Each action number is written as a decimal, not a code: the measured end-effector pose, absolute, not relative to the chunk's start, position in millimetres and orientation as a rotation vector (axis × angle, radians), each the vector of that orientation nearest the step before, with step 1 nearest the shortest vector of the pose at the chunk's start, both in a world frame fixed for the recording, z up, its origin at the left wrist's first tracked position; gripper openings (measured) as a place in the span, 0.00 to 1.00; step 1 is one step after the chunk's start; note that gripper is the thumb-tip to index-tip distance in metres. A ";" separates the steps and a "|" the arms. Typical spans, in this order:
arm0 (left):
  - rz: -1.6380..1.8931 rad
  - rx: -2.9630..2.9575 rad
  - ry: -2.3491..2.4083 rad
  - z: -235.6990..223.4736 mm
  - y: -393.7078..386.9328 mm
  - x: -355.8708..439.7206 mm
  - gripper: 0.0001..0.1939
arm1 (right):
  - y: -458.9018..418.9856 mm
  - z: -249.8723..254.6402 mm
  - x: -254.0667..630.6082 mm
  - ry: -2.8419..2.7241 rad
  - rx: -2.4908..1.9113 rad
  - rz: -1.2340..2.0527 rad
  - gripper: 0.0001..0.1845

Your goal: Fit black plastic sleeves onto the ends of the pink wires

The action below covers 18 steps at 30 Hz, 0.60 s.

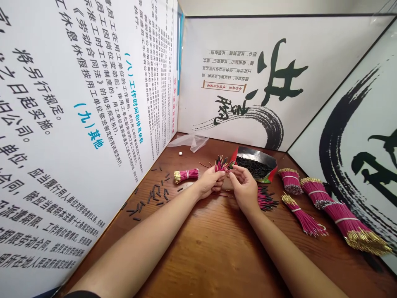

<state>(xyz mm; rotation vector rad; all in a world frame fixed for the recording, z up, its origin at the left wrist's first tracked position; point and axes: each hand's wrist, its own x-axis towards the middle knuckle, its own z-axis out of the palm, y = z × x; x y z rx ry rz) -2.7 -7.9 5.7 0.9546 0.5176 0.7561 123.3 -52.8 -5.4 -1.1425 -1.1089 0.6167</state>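
Observation:
My left hand [212, 182] is closed around a bunch of pink wires [221, 164], whose tips, some gold and some black, stick up above the fingers. Close against it, my right hand [242, 182] is pinched at the edge of the bunch; what lies between its fingertips is too small to make out. Behind the hands stands an open red packet [274, 173] full of short black sleeves [252, 165]. Beside my right wrist lies a pile of pink wires with black ends [266, 198].
Loose black sleeves [155, 192] are scattered at the left, near a tied wire bundle [186, 176]. Several tied bundles [338, 207] lie at the right. Clear plastic [192, 142] rests at the back. Printed panels [235, 54] wall in the wooden table [198, 248].

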 end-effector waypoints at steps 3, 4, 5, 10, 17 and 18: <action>0.755 0.940 0.518 5.4 -7.4 -2.9 0.11 | -53.2 -6.9 122.0 -1.123 -1.158 0.608 0.18; 0.749 0.934 0.519 5.5 -7.2 -3.0 0.11 | -53.3 -6.8 122.1 -1.130 -1.168 0.607 0.19; 0.744 0.926 0.519 5.6 -6.9 -3.2 0.11 | -53.2 -6.3 122.7 -1.140 -1.178 0.600 0.19; 0.718 0.868 0.515 7.3 -5.6 -5.0 0.10 | -50.9 -0.6 135.6 -1.201 -1.276 0.375 0.16; 0.655 0.829 0.514 10.5 -4.3 -7.7 0.04 | -46.1 9.2 175.9 -1.450 -1.697 -0.140 0.14; 0.645 0.815 0.514 10.6 -3.8 -7.9 0.03 | -45.5 9.7 181.8 -1.490 -1.786 -0.186 0.15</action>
